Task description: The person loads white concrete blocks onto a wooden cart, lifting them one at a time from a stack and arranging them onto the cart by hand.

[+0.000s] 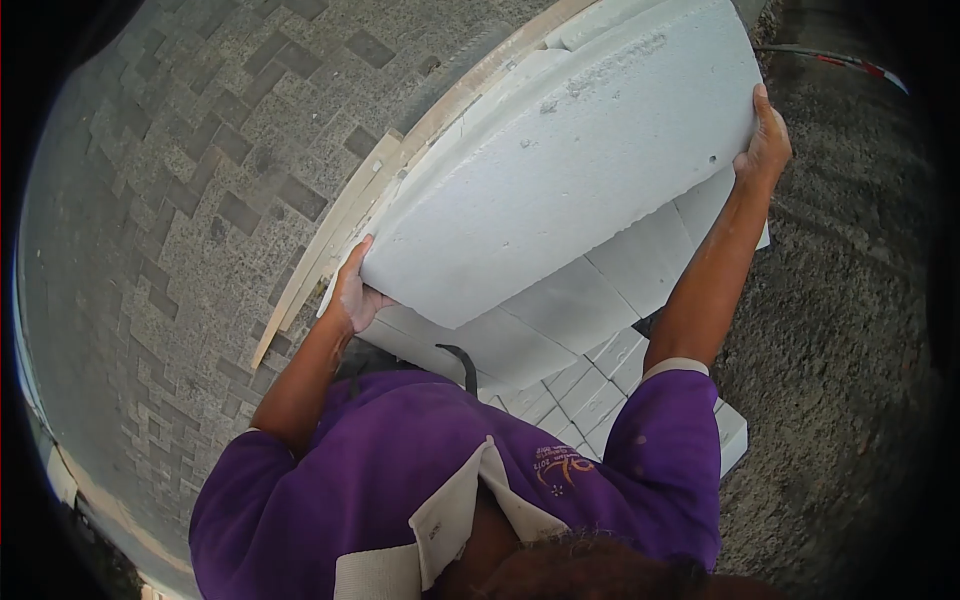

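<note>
A large white lightweight concrete block (560,170) spans the space in front of me, tilted, with small pits and a rough patch on its face. My left hand (355,295) is closed around its near left corner. At the far right end, my right hand (765,145) grips the edge with the fingers over the top. Beneath the block lie more white blocks (575,305) set side by side. The held block hides part of them, so I cannot tell whether it touches them.
Wooden boards (330,240) run along the left side of the blocks. Grey paving (240,130) lies to the left, rough dark ground (850,330) to the right. Smaller white blocks (585,400) sit lower, near my body. A red-and-white strip (850,62) is at the upper right.
</note>
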Available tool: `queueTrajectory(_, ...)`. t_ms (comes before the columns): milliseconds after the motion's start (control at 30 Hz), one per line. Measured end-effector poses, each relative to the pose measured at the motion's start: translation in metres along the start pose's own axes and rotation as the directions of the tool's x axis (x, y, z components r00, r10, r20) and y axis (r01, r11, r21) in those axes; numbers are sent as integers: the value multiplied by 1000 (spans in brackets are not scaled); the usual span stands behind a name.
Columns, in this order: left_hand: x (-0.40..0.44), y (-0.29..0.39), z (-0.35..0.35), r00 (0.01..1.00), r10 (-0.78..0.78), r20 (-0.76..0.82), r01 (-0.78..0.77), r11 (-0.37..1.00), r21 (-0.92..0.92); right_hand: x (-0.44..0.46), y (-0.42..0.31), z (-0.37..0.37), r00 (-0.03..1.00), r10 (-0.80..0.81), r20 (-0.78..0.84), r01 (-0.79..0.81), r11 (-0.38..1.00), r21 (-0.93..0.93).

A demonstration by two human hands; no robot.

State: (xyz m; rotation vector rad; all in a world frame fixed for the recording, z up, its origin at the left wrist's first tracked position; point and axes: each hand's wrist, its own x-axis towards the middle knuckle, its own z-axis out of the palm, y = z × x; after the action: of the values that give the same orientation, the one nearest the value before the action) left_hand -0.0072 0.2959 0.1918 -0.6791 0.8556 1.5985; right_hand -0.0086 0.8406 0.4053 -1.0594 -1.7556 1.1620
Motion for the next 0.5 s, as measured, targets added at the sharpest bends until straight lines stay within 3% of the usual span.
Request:
queueTrajectory(33,-3,5,0,1000,2,-16,-2,1000,-2,0,2,0,1000,-15,7,15,1000,22)
queueTrajectory(100,-7,17,-2,968,121,-220,-22,914,405,1,3,0,1000,1,10,-1,999,45)
queueTrajectory(133,-5,17,-14,964,118,-238,-14,918,396,0,4,2,1000,7,1,-7,998,58)
queueTrajectory(167,0,15,-30,873,475,-110,-287,683,672,-5,0,5,1000,22,14,-23,995,92)
queueTrajectory(200,2,19,-35,679,723,129,-469,292,833,-6,0,6,999,27,22,-29,995,91)
queueTrajectory(233,6,25,-38,678,724,125,-468,295,833,-4,0,5,999,31,20,-33,995,90)
queueTrajectory(300,1,37,-27,768,488,415,-580,256,773,-2,0,2,999,30,16,-31,996,82)
queueTrajectory(500,9,19,-21,815,439,379,-526,285,801,-4,5,0,1000,-3,27,1,999,50)
